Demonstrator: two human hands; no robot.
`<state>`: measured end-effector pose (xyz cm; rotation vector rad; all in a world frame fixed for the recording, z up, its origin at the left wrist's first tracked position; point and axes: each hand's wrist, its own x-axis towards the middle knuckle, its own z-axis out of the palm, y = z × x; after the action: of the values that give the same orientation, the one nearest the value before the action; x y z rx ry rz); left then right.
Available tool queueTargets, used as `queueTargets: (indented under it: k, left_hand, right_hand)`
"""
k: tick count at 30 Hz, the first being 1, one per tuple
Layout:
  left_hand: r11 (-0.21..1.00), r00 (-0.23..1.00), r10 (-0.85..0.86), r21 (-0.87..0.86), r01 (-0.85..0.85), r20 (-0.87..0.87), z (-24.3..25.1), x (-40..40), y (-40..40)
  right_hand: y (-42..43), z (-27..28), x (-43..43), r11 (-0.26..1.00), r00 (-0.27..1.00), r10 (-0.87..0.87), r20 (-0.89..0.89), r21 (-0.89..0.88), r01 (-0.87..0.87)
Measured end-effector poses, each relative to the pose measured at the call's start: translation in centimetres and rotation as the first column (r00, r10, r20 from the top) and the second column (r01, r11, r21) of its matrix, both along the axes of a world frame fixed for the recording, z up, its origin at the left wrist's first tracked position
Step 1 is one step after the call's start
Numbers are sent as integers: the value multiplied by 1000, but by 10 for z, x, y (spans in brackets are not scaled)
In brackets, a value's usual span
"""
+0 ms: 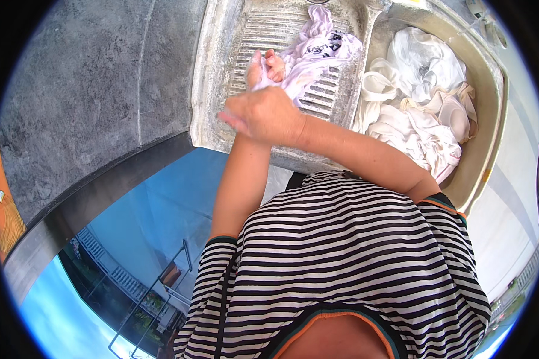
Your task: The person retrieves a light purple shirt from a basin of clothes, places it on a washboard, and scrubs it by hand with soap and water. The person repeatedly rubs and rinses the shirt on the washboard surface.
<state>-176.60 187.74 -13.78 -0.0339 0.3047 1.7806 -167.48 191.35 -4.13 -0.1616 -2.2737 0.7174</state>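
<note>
A wet lilac garment (316, 54) with dark printing lies bunched over the ribbed washboard (269, 27) of a worn stone sink. Part of its cloth is gathered in my left hand (274, 67), whose curled fingers and thumb show beyond my right hand. My right hand (267, 110) is clenched across the left wrist, nearer to my body. The lilac cloth runs in under its knuckles, while its palm is hidden from above.
The basin (485, 134) on the right holds several white and cream garments (415, 139) and a white, sheer-looking cloth (424, 63). A dark grey stone counter (81, 76) adjoins the sink on the left. An orange patterned item (6, 211) shows at the far left edge.
</note>
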Motion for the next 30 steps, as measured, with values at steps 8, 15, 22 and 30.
queueTargets:
  k: [8, 15, 22, 30]
  left_hand:
    - [777, 949, 90, -575, -257, -303, 40, 19, 25]
    - [586, 259, 51, -181, -790, -965, 38, -19, 11]
    - [834, 93, -403, -407, -372, -910, 10, -14, -16]
    - [999, 993, 21, -39, -16, 119, -5, -8, 3]
  right_hand:
    - [114, -30, -8, 984, 938, -95, 334, -110, 139]
    - [148, -21, 55, 974, 834, 94, 543, 123, -189]
    - [181, -11, 49, -175, 945, -88, -316, -929, -327]
    - [15, 5, 20, 993, 992, 106, 64, -68, -101]
